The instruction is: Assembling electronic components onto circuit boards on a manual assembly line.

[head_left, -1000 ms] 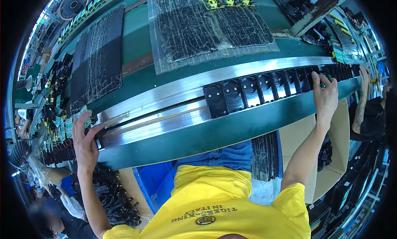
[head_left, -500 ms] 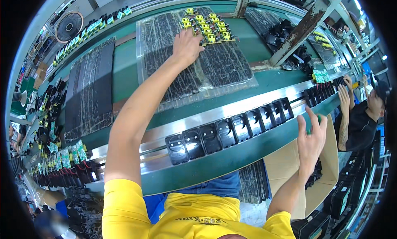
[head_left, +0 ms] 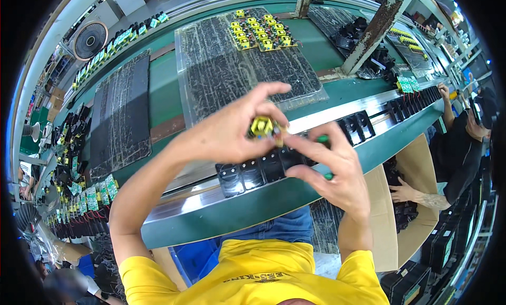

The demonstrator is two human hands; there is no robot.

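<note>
My left hand is closed around a small circuit board with a yellow-wrapped transformer, held above the rail. Some of the board is hidden by fingers and blurred. From the right comes my right hand, its fingers spread and one fingertip at the board's edge. Small green patches show at two of its fingers; whether they are finger covers is unclear. Below both hands, a row of black plastic housings stands along the metal rail, partly covered by the hands.
Yellow-topped circuit boards lie grouped on a scratched dark mat. Left, green boards stand in wired housings. A rusty post rises at the right. A co-worker's hand is over an open cardboard box.
My left hand has come back from the grouped boards with one circuit board. My right hand has moved left to meet it. The co-worker's hand has lowered to the box.
</note>
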